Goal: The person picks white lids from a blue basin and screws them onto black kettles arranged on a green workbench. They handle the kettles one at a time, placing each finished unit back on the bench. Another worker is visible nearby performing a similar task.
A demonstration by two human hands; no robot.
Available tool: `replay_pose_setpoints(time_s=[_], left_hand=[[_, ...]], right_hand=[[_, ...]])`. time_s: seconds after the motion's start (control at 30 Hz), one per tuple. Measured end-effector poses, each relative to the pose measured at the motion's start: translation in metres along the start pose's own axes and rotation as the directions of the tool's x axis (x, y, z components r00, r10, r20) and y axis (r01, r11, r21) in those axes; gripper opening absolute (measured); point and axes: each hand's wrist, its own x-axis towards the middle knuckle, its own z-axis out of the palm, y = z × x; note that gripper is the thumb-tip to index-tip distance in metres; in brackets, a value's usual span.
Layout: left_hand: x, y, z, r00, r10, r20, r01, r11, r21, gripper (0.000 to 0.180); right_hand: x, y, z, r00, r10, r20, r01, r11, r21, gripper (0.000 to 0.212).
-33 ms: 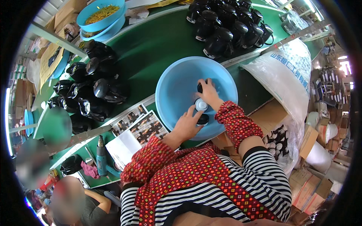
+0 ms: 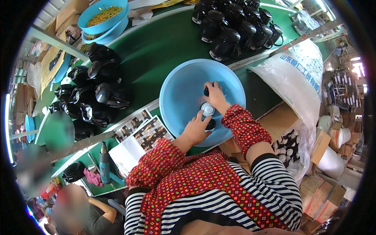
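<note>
A light blue basin [image 2: 168, 92] stands before me with both my hands inside it. My right hand [image 2: 215, 96] is closed round a black rounded piece [image 2: 206, 91] in the upper part of the basin. Lower and to the left, my left hand [image 2: 195, 131] has its fingers bent against another black rounded piece [image 2: 210, 125], partly covered by the hand. Between the two hands lies a white round piece [image 2: 208, 109] with a dark edge, close to the left fingertips. The exact kind of these pieces cannot be made out.
Black kettles [image 2: 225, 45] crowd the green bench at the far right, with more black glossy kettle-like bodies [image 2: 111, 94] on the left. Printed sheets [image 2: 150, 135] and a teal power tool [image 2: 104, 164] lie left. Right are a large white sack [image 2: 295, 74] and a carton [image 2: 280, 121].
</note>
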Motion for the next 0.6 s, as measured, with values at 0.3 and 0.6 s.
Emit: replay_pose_setpoints(time_s=[0.3, 0.6], left_hand=[[0.073, -0.008, 0.084, 0.922, -0.186, 0.340, 0.070, 0.943, 0.325, 0.059], [-0.030, -0.005, -0.033, 0.976, -0.189, -0.109, 0.157, 0.956, -0.249, 0.050]], right_hand=[[-0.014, 0.052, -0.039, 0.979, -0.067, 0.192, 0.023, 0.975, 0.222, 0.039], [-0.060, -0.016, -0.027, 0.893, -0.117, 0.434, 0.277, 0.903, -0.327, 0.097]])
